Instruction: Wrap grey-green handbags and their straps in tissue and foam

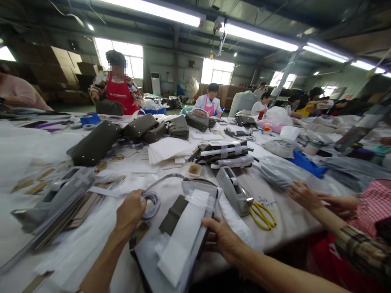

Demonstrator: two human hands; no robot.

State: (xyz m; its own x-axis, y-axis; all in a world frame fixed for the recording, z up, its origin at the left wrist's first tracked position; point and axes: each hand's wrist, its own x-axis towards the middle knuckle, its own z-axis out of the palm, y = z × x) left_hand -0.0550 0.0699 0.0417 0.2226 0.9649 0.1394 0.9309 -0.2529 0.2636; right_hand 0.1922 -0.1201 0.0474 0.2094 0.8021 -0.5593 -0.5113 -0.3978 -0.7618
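A grey flat bag piece (195, 191) wrapped in clear plastic and white tissue lies on the white table (290, 219) just in front of me. My left hand (130, 211) is closed around a coiled grey strap (152, 203) at the piece's left edge. My right hand (222, 238) grips the piece's lower right edge, thumb on top. A white paper sheet (183, 240) lies over the piece between my hands.
A grey tape dispenser (233, 191) and yellow scissors (262, 215) sit right of the piece. Another dispenser (55, 199) stands at left. Olive bags (97, 143) and wrapped stacks (227, 154) fill the middle. A co-worker's hands (305, 197) rest at right; other people work at the far side.
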